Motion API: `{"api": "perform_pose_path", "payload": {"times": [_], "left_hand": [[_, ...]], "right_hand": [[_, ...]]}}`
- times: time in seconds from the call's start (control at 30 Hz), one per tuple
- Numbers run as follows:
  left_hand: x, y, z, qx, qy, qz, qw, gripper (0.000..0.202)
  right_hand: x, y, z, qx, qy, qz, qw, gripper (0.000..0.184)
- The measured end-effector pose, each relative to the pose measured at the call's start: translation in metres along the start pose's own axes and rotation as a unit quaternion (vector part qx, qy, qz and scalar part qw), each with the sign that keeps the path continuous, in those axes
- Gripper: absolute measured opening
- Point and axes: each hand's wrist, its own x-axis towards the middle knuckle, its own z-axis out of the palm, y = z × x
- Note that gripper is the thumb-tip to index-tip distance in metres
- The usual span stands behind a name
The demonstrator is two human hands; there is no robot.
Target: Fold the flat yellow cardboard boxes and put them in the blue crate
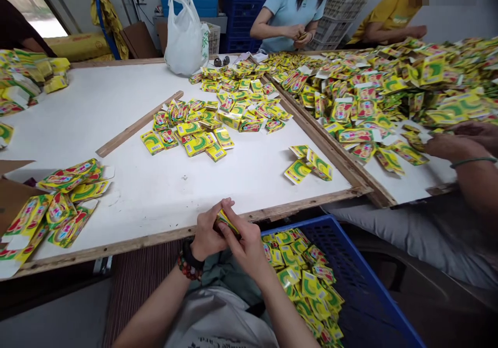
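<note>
Close to my body, just over the table's front edge, my left hand (pixel 209 232) and my right hand (pixel 244 239) come together around one small yellow-and-green box (pixel 229 221). Fingers of both hands are closed on it and cover most of it. A dark band and a beaded bracelet circle my left wrist. Beyond my hands, a loose heap of the same boxes (pixel 198 143) lies on the white table (pixel 155 187). Three or so more boxes (pixel 310 165) lie to the right. Below my right forearm, a blue crate (pixel 361 280) holds many such boxes.
A wooden strip (pixel 140 123) lies on the table, and a wooden divider (pixel 317 133) runs along the right. Past it is a large pile of boxes (pixel 365 99). A white plastic bag (pixel 184 37) stands at the back. Co-workers sit across and at the right, one co-worker's hand (pixel 447 145) near the pile.
</note>
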Motion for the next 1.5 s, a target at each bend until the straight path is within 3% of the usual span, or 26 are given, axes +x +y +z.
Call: {"api": "perform_pose_path", "payload": {"times": [0.17,0.27,0.37,0.47,0.57,0.73,0.83,0.97,1.13,1.23,1.3,1.33,1.4,1.47,1.5], "left_hand": [[0.002,-0.001,-0.002,-0.008,-0.015,-0.035,0.999,0.057],[0.004,0.003,-0.004,-0.011,-0.051,-0.058,0.997,0.061],[0.005,0.005,-0.008,0.008,-0.118,-0.084,0.989,0.075],[0.005,0.002,-0.01,0.003,-0.127,-0.093,0.988,0.067],[0.008,0.005,-0.006,0.005,-0.127,-0.059,0.99,0.057],[0.021,0.04,0.01,0.05,-0.095,0.044,0.993,0.085],[0.03,0.057,0.019,0.033,-0.069,0.093,0.993,0.073],[0.034,0.06,0.023,0.007,-0.06,0.077,0.995,0.056],[0.03,0.056,0.022,-0.017,-0.083,0.052,0.995,0.061],[0.024,0.05,0.013,0.017,-0.137,0.009,0.99,0.07],[0.02,0.042,0.005,0.049,-0.145,-0.035,0.988,0.058],[0.019,0.038,0.001,0.057,-0.14,-0.056,0.987,0.047],[0.017,0.031,-0.004,0.059,-0.125,-0.08,0.987,0.032],[0.018,0.03,-0.007,0.051,-0.12,-0.073,0.989,0.027],[0.019,0.031,-0.007,0.048,-0.12,-0.064,0.989,0.026]], "right_hand": [[0.009,0.002,0.007,0.001,0.003,-0.042,0.999,0.049],[0.006,0.005,-0.002,-0.004,-0.007,-0.047,0.999,0.045],[-0.011,0.01,-0.036,-0.046,0.06,0.011,0.997,0.039],[-0.033,0.01,-0.079,-0.149,0.191,0.082,0.967,0.039],[-0.041,0.002,-0.099,-0.223,0.226,0.05,0.947,0.054],[-0.024,-0.017,-0.078,-0.205,0.192,-0.068,0.957,0.066],[-0.018,-0.026,-0.063,-0.185,0.19,-0.101,0.959,0.066],[-0.013,-0.033,-0.056,-0.165,0.181,-0.087,0.966,0.068],[-0.022,-0.034,-0.063,-0.186,0.157,-0.081,0.966,0.068],[-0.037,-0.011,-0.09,-0.286,0.051,0.006,0.957,0.045],[-0.038,0.018,-0.116,-0.368,-0.008,0.092,0.925,0.037],[-0.032,0.035,-0.132,-0.393,-0.01,0.115,0.912,0.043],[-0.006,0.071,-0.163,-0.396,0.05,0.155,0.904,0.057],[0.034,0.105,-0.192,-0.377,0.117,0.209,0.895,0.066],[0.056,0.12,-0.203,-0.354,0.118,0.253,0.893,0.071]]}}
